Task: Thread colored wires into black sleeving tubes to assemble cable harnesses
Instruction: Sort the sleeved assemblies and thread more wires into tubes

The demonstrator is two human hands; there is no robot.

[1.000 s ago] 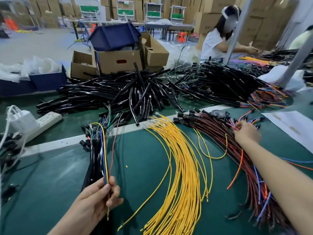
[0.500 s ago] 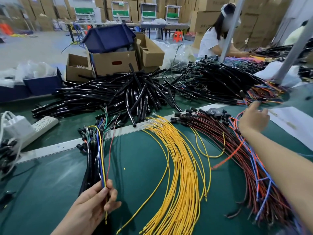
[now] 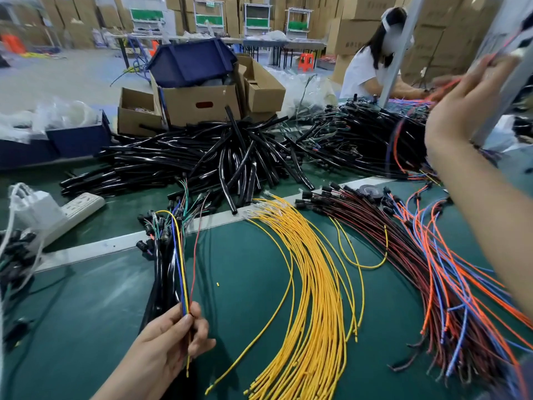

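Two grips: left fingers (image 3: pixel 184 324) pinch thin yellow, blue and red wires (image 3: pixel 180 269); right fingers (image 3: pixel 490 70) clutch a thin orange wire (image 3: pixel 396 145), which may snag the tangled multicoloured wire pile (image 3: pixel 432 269) below them.

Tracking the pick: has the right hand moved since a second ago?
Yes. The right hand has lifted up off the red and black wires on the table, toward the metal post, with an orange wire trailing from it.

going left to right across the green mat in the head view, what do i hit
white power strip → black sleeved harness bundle, the left hand pinching its loose wires → yellow wires → dark red and black wires → orange and blue wires → right hand, raised, holding an orange wire
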